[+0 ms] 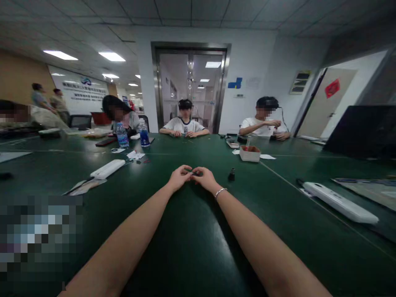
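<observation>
My left hand (179, 176) and my right hand (204, 177) meet fingertip to fingertip over the dark green table (192, 239). Between the fingertips sits a small dark object (194, 173), pinched from both sides; it is too small to identify. A bracelet circles my right wrist. A small black bottle-like item (231, 175) stands on the table just right of my right hand, apart from it.
A white power strip (340, 202) lies at right and another white strip (107, 168) at left. A small box (250, 153) with red contents, water bottles (144, 135) and papers sit farther back. Several people sit across the table; a dark laptop (361, 130) is at far right.
</observation>
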